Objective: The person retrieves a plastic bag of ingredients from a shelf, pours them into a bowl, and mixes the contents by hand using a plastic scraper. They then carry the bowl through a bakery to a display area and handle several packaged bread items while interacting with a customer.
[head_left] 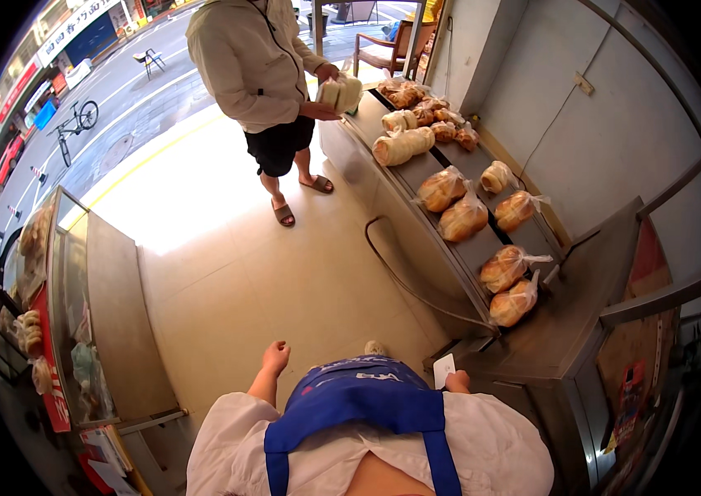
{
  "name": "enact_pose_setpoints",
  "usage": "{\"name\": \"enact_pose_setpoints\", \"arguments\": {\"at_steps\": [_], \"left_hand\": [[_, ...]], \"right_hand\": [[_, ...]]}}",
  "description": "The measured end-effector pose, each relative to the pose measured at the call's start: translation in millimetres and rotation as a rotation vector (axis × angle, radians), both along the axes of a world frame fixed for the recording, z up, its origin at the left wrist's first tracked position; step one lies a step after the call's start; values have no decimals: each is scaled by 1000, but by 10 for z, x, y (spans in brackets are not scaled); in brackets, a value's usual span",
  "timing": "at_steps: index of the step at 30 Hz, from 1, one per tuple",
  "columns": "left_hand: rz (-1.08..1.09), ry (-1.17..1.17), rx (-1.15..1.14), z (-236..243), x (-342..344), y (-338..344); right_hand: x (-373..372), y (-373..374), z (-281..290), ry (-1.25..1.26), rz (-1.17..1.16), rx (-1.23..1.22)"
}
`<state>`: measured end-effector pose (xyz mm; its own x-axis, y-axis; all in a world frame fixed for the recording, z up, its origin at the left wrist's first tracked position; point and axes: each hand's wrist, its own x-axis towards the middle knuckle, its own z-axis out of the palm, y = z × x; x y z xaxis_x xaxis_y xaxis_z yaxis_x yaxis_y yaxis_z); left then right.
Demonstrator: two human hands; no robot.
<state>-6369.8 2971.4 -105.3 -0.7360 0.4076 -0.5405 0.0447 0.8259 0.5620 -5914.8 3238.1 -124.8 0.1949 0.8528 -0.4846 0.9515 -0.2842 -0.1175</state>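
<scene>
My right hand [456, 381] grips a small, flat white rectangular thing [445, 371] beside the blue apron [363, 395] I wear; whether it is a phone or a card I cannot make out. Away from my body, to the left, hangs my left hand [277, 355] over the tiled floor, its fingers curled in and nothing visible in them. Ahead, a person in a light jacket [243, 62] and dark shorts holds a bag of pale sliced bread [339, 93] in both hands, at the far end of the metal bread rack.
Along the right runs a metal rack [470, 240] with bagged loaves [464, 217] and several bagged buns [443, 131]. A metal cabinet [532, 355] stands near my right side. At left is a glass display case [69, 306]. Beyond the tiled floor [226, 306] lies a street with a bicycle [78, 124].
</scene>
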Motion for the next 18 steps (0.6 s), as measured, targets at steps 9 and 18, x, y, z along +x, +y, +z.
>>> {"name": "enact_pose_setpoints", "arguments": {"at_steps": [9, 18], "left_hand": [[-100, -70, -212, -259, 312, -574], [168, 17, -217, -421, 562, -1196]], "right_hand": [[-724, 252, 254, 64, 252, 32], [-1118, 561, -20, 177, 634, 113]]}}
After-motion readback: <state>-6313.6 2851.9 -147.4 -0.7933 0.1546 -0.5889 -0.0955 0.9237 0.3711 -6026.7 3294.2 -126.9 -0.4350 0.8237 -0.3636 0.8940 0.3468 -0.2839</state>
